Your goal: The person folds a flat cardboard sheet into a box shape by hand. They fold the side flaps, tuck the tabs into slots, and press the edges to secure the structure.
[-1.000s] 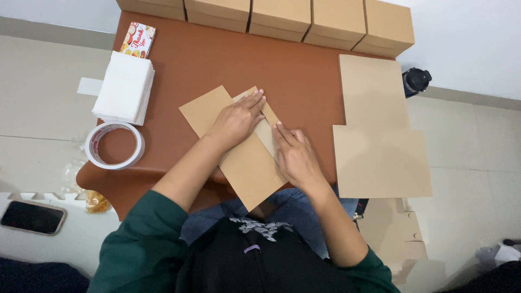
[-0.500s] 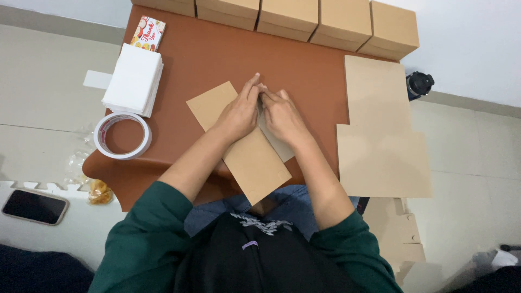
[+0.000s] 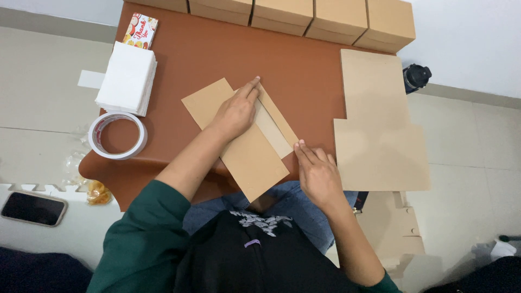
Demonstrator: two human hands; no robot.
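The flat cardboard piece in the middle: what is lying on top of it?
The left hand presses flat on the cardboard; the right hand touches its folded edge. Anything beneath stays hidden.

Tan cardboard sheet on reddish-brown table, white napkin stack, green sleeves.

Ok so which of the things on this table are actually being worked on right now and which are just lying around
In hand:
- flat cardboard box blank, pressed down by the left hand
- its folded side flap, with the right hand at its lower end

Lying about:
- stack of flat cardboard sheets
- row of made-up boxes
- tape roll
- white paper stack
- printed card
- phone
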